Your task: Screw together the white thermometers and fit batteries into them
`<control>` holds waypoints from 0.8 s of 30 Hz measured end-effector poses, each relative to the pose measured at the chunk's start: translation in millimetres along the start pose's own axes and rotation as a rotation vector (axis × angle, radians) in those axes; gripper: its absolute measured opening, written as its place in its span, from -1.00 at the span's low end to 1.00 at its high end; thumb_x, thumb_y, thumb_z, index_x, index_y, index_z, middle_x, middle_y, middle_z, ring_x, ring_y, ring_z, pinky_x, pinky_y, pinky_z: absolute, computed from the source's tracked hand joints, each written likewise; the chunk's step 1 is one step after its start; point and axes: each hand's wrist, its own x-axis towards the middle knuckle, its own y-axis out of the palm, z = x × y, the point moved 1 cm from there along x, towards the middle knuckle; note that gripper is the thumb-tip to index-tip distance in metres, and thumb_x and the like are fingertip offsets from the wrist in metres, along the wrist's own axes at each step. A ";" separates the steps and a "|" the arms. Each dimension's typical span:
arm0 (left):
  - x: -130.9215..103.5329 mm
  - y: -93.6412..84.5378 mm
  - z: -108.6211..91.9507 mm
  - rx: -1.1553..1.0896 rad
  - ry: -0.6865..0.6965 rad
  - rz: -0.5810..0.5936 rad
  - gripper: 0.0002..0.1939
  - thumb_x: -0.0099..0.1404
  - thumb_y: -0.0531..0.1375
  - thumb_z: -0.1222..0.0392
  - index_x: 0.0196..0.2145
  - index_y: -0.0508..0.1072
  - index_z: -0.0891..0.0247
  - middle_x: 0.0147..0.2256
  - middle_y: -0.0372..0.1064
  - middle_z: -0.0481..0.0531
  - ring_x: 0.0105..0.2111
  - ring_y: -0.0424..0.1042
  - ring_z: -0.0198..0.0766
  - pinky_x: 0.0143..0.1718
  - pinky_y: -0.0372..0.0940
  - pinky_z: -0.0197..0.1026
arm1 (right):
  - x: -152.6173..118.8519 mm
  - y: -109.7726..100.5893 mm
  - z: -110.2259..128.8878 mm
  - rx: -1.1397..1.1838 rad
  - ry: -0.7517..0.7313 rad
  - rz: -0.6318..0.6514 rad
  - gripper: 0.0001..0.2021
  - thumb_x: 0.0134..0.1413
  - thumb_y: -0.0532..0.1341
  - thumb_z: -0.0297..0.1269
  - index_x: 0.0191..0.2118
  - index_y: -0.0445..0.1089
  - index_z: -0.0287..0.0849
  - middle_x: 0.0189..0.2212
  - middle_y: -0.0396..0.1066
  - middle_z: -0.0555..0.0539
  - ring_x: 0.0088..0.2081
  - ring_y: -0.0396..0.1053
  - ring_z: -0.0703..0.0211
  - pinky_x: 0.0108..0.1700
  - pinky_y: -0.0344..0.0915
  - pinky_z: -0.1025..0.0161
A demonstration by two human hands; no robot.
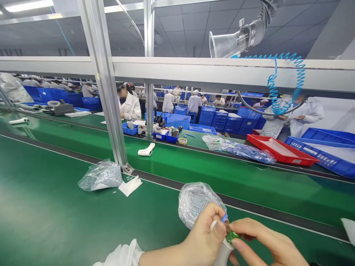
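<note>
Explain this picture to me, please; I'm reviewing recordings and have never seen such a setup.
There is no robot: this single view comes from a camera on a person's head, looking forward and down at their two bare hands. The left hand holds a smooth white plastic-looking housing; the right hand pinches a small green board-like part at the housing's end. On the flat green work surface lie a clear plastic bag of tiny grey pieces just beyond the left hand, a second clear bag farther left, and a folded white paper-like sheet beside that one.
</note>
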 end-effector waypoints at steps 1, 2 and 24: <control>-0.3 -0.2 -1.1 0.018 0.001 -0.025 -0.47 0.10 0.07 -0.31 -0.32 0.07 0.23 -0.50 0.15 -0.16 -0.68 0.22 -0.58 -0.68 0.15 -0.53 | 0.1 10.5 -0.5 0.078 0.039 0.023 -0.55 -0.04 0.26 0.11 -0.15 0.38 -0.13 -0.38 0.35 -0.08 -0.38 0.37 0.09 -0.42 0.37 0.34; -0.8 -0.5 -1.7 0.034 0.004 -0.046 -0.46 0.10 0.06 -0.32 -0.32 0.07 0.23 -0.49 0.14 -0.15 -0.68 0.22 -0.57 -0.68 0.15 -0.52 | 0.2 20.5 -1.1 0.161 0.083 0.053 -0.53 -0.05 0.27 0.12 -0.13 0.37 -0.13 -0.37 0.35 -0.08 -0.37 0.37 0.09 -0.40 0.36 0.33; -13.0 -2.7 -4.2 0.374 -0.113 -0.115 -0.37 0.17 -0.11 -0.36 -0.08 0.21 0.22 -0.47 0.13 -0.07 -0.52 0.14 -0.36 -0.45 0.15 -0.27 | -21.8 10.2 -49.9 0.820 0.365 0.253 -0.26 -0.21 0.30 0.23 0.06 0.14 -0.01 -0.32 0.18 -0.01 -0.44 0.20 0.29 -0.50 0.11 0.41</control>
